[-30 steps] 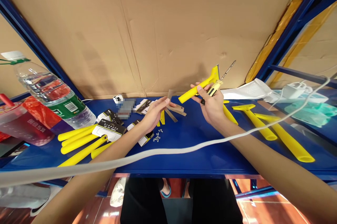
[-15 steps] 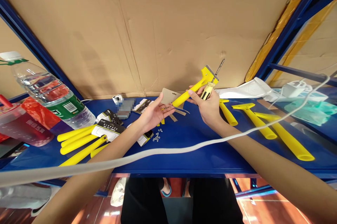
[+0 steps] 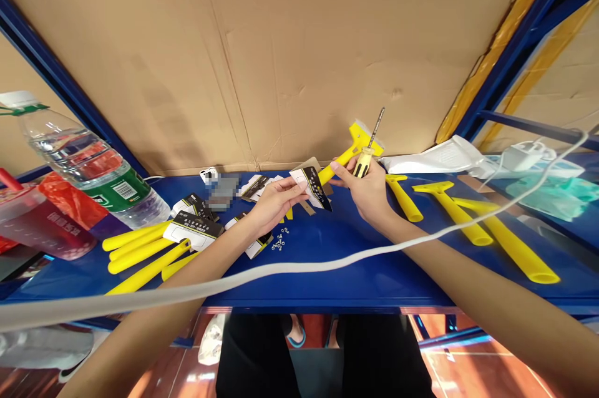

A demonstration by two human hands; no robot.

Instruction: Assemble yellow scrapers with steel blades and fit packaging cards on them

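Observation:
My left hand (image 3: 276, 203) pinches a black-and-white printed card (image 3: 316, 189), which covers the lower end of a yellow scraper (image 3: 344, 162). Whether the card is fixed to the handle cannot be seen. My right hand (image 3: 372, 195) is closed round the scraper's handle below its head. That same hand also keeps hold of a screwdriver (image 3: 364, 164) with a pale yellow and black handle, its shaft pointing up beside the scraper head. Small screws and nuts (image 3: 279, 241) lie loose on the blue shelf (image 3: 322, 273) below my left hand.
Yellow handles (image 3: 143, 247) and printed cards (image 3: 194, 229) lie at left, near a water bottle (image 3: 112, 167) and red drink cup (image 3: 47, 223). More yellow scrapers (image 3: 458, 214) lie at right. A white cable (image 3: 290, 268) crosses in front. Cardboard (image 3: 299, 61) stands behind.
My left fingers, spread before, have closed on the card. Its printed face now shows instead of the plain brown side. The scraper and screwdriver have shifted slightly left.

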